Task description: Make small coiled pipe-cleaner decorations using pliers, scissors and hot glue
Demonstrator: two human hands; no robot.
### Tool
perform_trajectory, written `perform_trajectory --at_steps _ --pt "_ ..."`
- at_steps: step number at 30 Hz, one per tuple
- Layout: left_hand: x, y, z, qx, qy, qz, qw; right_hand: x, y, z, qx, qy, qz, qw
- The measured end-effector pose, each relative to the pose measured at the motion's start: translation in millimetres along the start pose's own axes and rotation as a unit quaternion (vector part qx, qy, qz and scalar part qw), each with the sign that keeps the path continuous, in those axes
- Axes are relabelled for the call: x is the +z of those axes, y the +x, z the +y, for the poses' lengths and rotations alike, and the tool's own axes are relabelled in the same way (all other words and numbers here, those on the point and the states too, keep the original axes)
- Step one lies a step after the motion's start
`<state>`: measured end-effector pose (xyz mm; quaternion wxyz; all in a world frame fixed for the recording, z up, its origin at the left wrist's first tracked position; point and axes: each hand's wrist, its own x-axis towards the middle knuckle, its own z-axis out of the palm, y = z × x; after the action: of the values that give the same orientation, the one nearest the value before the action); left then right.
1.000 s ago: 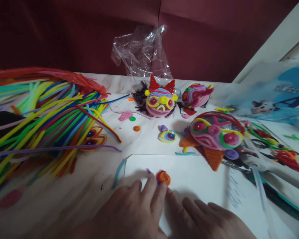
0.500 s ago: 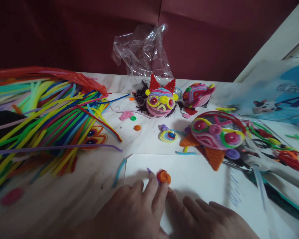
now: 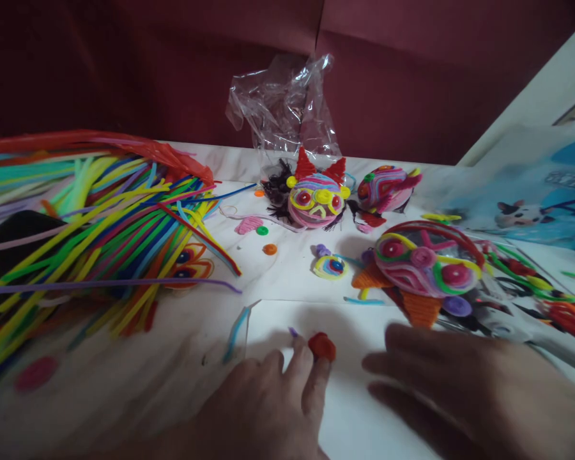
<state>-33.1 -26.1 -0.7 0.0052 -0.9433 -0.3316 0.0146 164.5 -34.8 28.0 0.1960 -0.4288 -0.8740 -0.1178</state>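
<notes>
My left hand [image 3: 268, 409] lies on a white sheet of paper [image 3: 349, 332] with its fingers stretched out flat, the fingertips pressing a small red-orange pipe-cleaner coil [image 3: 322, 345]. A short purple stub [image 3: 293, 331] sticks out beside the fingers. My right hand [image 3: 464, 383] hovers to the right of the coil, blurred by motion, fingers extended and apart, holding nothing. It is just in front of a round pipe-cleaner face with orange cones [image 3: 424, 268].
A big heap of coloured pipe cleaners [image 3: 91, 223] fills the left. Two more pipe-cleaner figures [image 3: 316, 198] [image 3: 386, 188], a small yellow coil [image 3: 330, 266], loose coils and a clear plastic bag [image 3: 287, 112] are at the back. Printed sheets [image 3: 531, 204] lie right.
My right hand has lifted off the paper and moved right and forward, away from the coil. My left hand stays on the coil. The view has shifted slightly.
</notes>
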Motion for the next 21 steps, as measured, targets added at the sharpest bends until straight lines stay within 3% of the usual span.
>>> perform_trajectory --at_steps 2,3,7,12,21 --pt "1.0 -2 1 -0.011 0.005 0.008 1.000 -6 36 6 0.091 0.076 -0.161 0.980" --pt "1.7 -3 1 -0.014 0.009 0.010 1.000 -6 53 8 0.132 0.096 -0.274 0.948" --pt "7.2 -5 -4 0.023 0.012 0.020 0.999 11 104 6 0.121 0.116 -0.382 0.909" --pt "14.5 -2 -8 0.030 0.034 0.057 0.997 28 119 -8 0.081 0.054 -0.410 0.907" --pt "17.0 -2 -9 0.042 0.059 0.114 0.991 25 118 -15 0.042 0.000 -0.401 0.915"
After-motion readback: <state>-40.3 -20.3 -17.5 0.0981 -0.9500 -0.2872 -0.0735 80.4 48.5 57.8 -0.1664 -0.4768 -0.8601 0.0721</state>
